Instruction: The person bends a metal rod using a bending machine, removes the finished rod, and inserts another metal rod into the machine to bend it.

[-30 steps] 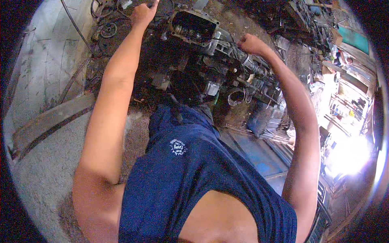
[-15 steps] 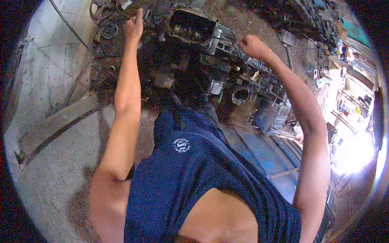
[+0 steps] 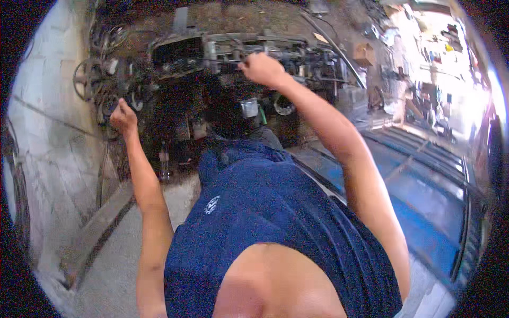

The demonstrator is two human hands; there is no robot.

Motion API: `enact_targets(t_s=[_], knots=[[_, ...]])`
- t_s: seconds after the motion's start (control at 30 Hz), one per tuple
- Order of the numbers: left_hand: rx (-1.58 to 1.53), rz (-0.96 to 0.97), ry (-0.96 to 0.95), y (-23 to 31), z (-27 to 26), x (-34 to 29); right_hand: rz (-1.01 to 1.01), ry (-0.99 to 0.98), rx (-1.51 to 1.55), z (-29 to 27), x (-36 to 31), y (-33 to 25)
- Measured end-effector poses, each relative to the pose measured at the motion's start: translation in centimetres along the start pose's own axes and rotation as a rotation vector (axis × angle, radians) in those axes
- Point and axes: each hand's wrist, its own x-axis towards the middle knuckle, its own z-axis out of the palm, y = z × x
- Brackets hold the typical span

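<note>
While the right hand [image 3: 262,69] stays clenched on the engine [image 3: 275,53], the left hand [image 3: 123,115] has dropped back, fingers fisted, contents unclear.

A: How is the engine block [image 3: 233,53] finished?

B: Dull, dark metal is shown, matt and grimy, rough with bolts and ribs where the right hand [image 3: 262,69] is pressed on it.

A: And the rest?

B: The shirt [image 3: 275,212] is seen as soft blue cloth, matt and creased. The floor [image 3: 111,265] is rendered in grey concrete, coarse and dusty. The blue sheet [image 3: 424,201] is glossy painted metal.
</note>
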Motion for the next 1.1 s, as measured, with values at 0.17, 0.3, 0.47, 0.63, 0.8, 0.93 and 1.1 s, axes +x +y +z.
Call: enact_targets(t_s=[0.17, 0.3, 0.47, 0.63, 0.8, 0.93, 1.1], knots=[[-0.131, 0.03, -0.161, 5.7, 3.4, -2.4, 0.228, 0.267, 0.523, 7.1, -12.7, 8.0], [-0.112, 0.027, -0.313, 10.9, 5.5, -5.9, 0.359, 0.536, 0.625, 14.8, -23.6, 17.8], [-0.109, 0.069, -0.419, 17.7, 6.9, -11.6, 0.703, 0.585, 0.458, 24.5, -31.7, 32.8], [0.09, 0.162, -0.528, 25.1, 8.6, -19.7, 0.733, 0.576, 0.525, 26.2, -28.0, 44.0], [0.264, 0.164, -0.669, 33.9, 11.0, -29.9, 0.759, 0.589, 0.614, 26.1, -19.9, 52.1], [0.231, -0.123, -1.023, 35.9, 13.9, -36.2, 0.474, 0.845, 0.549, 27.2, -13.9, 56.1], [0.217, -0.417, -1.047, 39.7, 16.2, -41.1, 0.454, 0.736, 0.554, 24.0, -10.0, 56.8]])
